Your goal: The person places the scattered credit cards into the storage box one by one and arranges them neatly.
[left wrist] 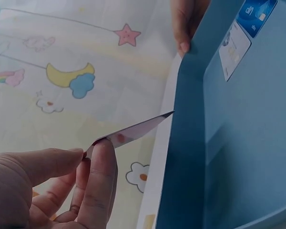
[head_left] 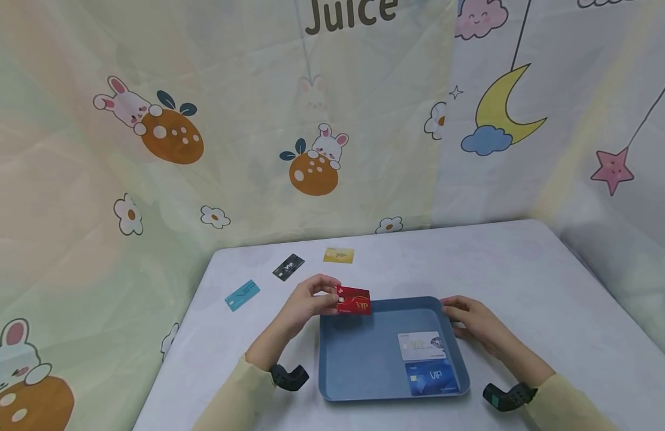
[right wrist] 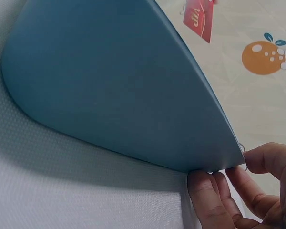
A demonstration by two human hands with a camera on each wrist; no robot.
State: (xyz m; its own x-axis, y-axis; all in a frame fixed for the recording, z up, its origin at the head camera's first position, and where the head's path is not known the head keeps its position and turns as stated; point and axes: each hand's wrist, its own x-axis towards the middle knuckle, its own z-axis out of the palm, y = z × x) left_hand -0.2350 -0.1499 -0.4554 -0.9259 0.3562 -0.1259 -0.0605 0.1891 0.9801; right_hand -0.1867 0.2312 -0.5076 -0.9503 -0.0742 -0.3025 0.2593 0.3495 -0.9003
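Note:
My left hand [head_left: 314, 296] pinches a red VIP card [head_left: 355, 300] between thumb and fingers, above the far left corner of a blue tray [head_left: 359, 359]. In the left wrist view the card [left wrist: 136, 131] appears nearly edge-on, its tip close to the tray wall [left wrist: 186, 143]. My right hand [head_left: 474, 320] grips the tray's far right corner; in the right wrist view the thumb [right wrist: 269, 160] is at the rim and the fingers lie at the underside. Inside the tray, a white card [head_left: 421, 346] lies directly beyond a blue VIP card [head_left: 431, 377], on the right side.
Left of and beyond the tray, a teal card [head_left: 242, 295], a black VIP card [head_left: 288, 267] and a gold card [head_left: 339, 255] lie on the white tabletop [head_left: 526, 269]. A printed cloth backdrop [head_left: 246, 137] hangs behind the table and along its sides.

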